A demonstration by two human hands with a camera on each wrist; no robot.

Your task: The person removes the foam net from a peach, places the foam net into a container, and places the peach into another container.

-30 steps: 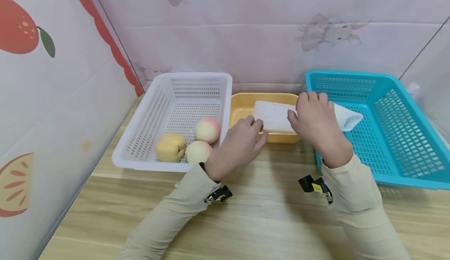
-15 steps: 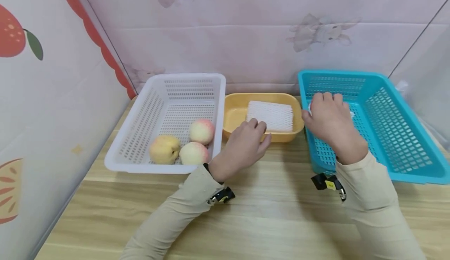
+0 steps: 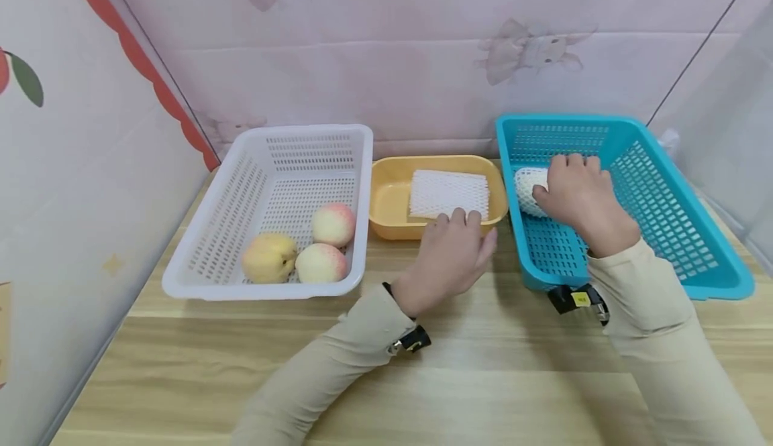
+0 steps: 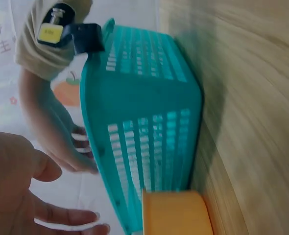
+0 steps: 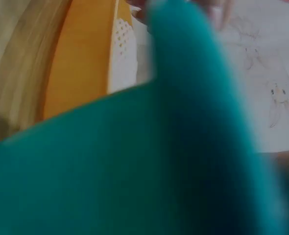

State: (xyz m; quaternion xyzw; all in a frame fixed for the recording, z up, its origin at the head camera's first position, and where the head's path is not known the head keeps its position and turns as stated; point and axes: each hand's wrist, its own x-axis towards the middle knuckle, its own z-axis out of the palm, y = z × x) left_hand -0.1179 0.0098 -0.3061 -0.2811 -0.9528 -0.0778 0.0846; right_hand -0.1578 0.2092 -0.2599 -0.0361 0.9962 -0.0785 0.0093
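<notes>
In the head view, a round fruit in a white foam net (image 3: 531,191) lies in the left part of the blue basket (image 3: 558,280). My right hand (image 3: 580,191) is over that basket, just right of the fruit, thumb close to the net. From the left wrist view, this right hand (image 4: 61,132) has loosely bent fingers with nothing seen between them. My left hand (image 3: 449,251) hovers at the front rim of the yellow tray (image 3: 389,198), fingers relaxed and holding nothing. Flat white foam net sleeves (image 3: 449,192) lie inside the tray.
To the left stands a white basket (image 3: 241,290) with two pinkish peaches (image 3: 334,225) and a yellow fruit (image 3: 268,258). All three containers are lined up near the back wall on the wooden table (image 3: 241,352). The blue basket's rim fills much of the right wrist view.
My right hand has carried the net-wrapped fruit from over the tray into the blue basket and let it go. My left hand has shifted right along the tray's front.
</notes>
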